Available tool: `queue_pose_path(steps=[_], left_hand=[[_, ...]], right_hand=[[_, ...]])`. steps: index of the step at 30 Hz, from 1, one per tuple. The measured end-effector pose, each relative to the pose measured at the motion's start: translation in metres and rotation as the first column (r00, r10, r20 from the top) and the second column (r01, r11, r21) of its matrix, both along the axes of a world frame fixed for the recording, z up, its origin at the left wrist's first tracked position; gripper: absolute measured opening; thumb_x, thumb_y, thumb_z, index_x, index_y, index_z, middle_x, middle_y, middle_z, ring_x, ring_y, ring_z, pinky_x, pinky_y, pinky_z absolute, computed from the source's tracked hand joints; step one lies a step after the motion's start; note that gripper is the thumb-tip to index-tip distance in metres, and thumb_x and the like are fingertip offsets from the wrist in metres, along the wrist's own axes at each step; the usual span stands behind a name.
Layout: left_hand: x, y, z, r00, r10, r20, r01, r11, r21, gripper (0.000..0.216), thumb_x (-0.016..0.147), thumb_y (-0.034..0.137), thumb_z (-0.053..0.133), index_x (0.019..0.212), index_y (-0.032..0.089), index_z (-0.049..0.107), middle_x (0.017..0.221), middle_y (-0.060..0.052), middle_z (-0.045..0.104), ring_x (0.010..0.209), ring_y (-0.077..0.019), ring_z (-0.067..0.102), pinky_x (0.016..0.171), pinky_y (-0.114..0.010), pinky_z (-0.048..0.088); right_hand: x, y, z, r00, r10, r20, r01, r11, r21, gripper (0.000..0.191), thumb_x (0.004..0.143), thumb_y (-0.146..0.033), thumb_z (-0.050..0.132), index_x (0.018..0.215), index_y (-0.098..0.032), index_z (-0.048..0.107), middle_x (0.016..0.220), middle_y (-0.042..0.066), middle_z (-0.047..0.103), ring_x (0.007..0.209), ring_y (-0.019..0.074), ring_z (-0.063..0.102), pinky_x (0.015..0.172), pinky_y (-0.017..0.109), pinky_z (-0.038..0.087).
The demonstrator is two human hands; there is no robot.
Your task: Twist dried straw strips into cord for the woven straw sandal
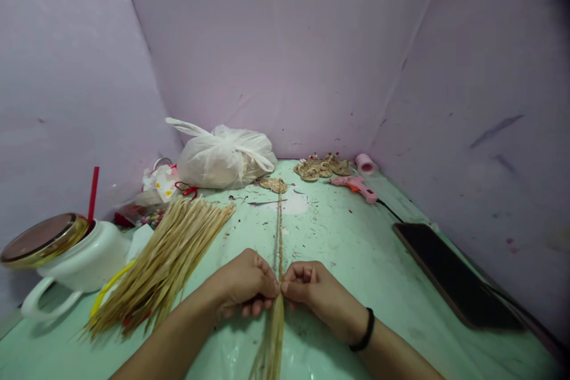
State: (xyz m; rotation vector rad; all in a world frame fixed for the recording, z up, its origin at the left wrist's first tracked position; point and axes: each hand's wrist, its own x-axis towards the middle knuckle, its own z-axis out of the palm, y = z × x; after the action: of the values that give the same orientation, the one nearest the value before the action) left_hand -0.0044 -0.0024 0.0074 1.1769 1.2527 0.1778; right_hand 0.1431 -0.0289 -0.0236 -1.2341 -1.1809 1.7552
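Observation:
A thin braid of dried straw (280,231) runs straight up the middle of the table, its far end at a small coiled straw piece (272,184). My left hand (252,282) pinches the braid's near end from the left. Close against it, my right hand (316,294), with a black band on the wrist, pinches the same spot from the right. Loose unbraided strands (276,338) hang from between my fingertips toward the table's near edge. To the left lies a thick bundle of dried straw strips (167,261).
At left stands a white mug (95,255) with a gold-rimmed lid (44,240) and red straw. A tied white plastic bag (225,157) sits at the back. Coiled straw pieces (318,168), a pink glue gun (356,186), a pink spool (366,164) and a phone (454,273) are at right.

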Motion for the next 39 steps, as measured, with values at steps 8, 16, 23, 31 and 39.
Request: queue_pose_path(steps=[8,16,23,31,39], left_hand=[[-0.001,0.003,-0.004,0.999,0.022,0.042,-0.019,0.997,-0.073,0.010,0.048,0.021,0.057,0.048,0.012,0.054,0.036,0.002,0.046,0.026,-0.0048,0.032,0.027,-0.017,0.016],[0.010,-0.012,-0.005,0.997,0.081,0.003,-0.079,0.973,0.216,0.018,0.051,0.022,0.059,0.055,0.016,0.042,0.039,0.005,0.049,0.030,-0.0022,0.030,0.033,-0.016,0.023],[0.007,-0.008,-0.002,0.992,0.054,0.112,-0.059,0.997,0.047,0.033,0.053,0.031,0.064,0.072,0.017,0.042,0.049,0.003,0.057,0.024,-0.0029,0.030,0.026,-0.015,0.015],[0.002,-0.004,-0.008,0.988,-0.001,0.153,0.001,1.000,0.000,0.040,0.050,0.040,0.069,0.070,0.017,0.043,0.036,0.008,0.043,0.027,-0.0052,0.035,0.026,-0.014,0.021],[0.006,-0.009,-0.005,0.999,0.010,0.038,-0.013,0.997,0.072,0.037,0.055,0.044,0.065,0.071,0.019,0.042,0.029,0.011,0.034,0.023,-0.0038,0.023,0.027,-0.015,0.012]], right_hand=[[-0.002,-0.001,0.000,0.999,-0.025,-0.034,0.024,1.000,-0.018,0.015,0.054,-0.020,0.063,0.052,-0.014,0.049,0.040,-0.003,0.050,0.040,0.0055,0.042,0.045,0.020,0.025],[-0.002,-0.001,0.000,0.992,-0.047,-0.119,0.043,0.998,-0.037,0.020,0.050,-0.024,0.069,0.052,-0.013,0.053,0.047,0.002,0.058,0.046,0.0083,0.049,0.051,0.022,0.033],[0.000,-0.003,0.008,0.983,-0.060,-0.173,0.043,0.994,-0.099,0.025,0.048,-0.027,0.074,0.052,-0.013,0.053,0.049,-0.001,0.054,0.047,0.0065,0.045,0.051,0.021,0.031],[0.001,-0.003,0.008,0.984,-0.097,-0.149,0.079,0.989,-0.127,0.025,0.047,-0.024,0.073,0.055,-0.012,0.052,0.049,-0.003,0.048,0.046,0.0044,0.037,0.045,0.020,0.022],[0.000,-0.004,0.008,0.995,-0.075,-0.071,0.066,0.991,-0.120,0.021,0.051,-0.020,0.068,0.054,-0.015,0.048,0.040,-0.008,0.037,0.039,0.0023,0.023,0.042,0.021,0.012]])
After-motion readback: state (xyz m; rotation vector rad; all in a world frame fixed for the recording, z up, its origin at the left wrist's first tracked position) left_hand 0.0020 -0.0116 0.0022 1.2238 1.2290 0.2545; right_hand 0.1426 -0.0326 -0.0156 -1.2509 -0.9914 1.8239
